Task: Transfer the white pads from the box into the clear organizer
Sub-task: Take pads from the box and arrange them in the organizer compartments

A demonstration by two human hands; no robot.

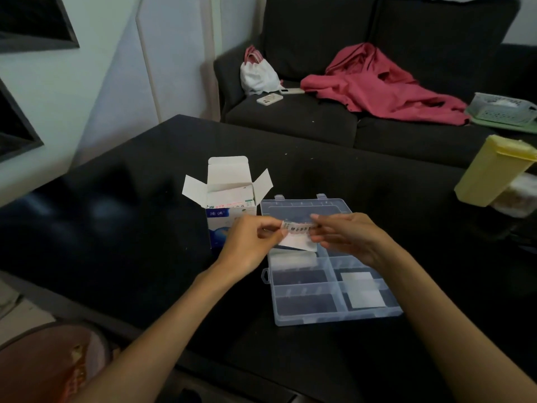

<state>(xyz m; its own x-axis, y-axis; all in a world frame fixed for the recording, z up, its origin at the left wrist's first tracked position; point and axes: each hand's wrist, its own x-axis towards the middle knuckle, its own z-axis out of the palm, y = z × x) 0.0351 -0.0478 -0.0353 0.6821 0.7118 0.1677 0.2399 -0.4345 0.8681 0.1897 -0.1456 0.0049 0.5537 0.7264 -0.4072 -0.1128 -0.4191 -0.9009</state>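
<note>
A single white pad packet (pixel 297 238) is held above the far half of the clear organizer (pixel 325 263), pinched at its left end by the left hand (pixel 250 242) and at its right end by the right hand (pixel 345 237). On both hands the thumb and forefinger are pressed together on the printed top strip of the packet; the remaining fingers are loosely curled. Whether the strip is being torn open cannot be told.

The step in hand is judged to be placement of this pad into a compartment. It would be done well if the packet were kept flat, lowered squarely between the dividers and released only once seated. Two pads (pixel 363 289) are already lying in the near-right compartments of the organizer, and another pale piece is seen in its left compartment, just below the hands. More packets are visible in the open box (pixel 231 207), which stands touching or just beside the organizer's far-left corner, so the task is judged partly done.

The organizer is set on a glossy black table (pixel 130 228). Well to its right a yellow container (pixel 491 170) is noted. Beyond it, a dark sofa (pixel 290 117) carries a red garment (pixel 377 82), a white bag (pixel 257 74) and a phone (pixel 269 99).
</note>
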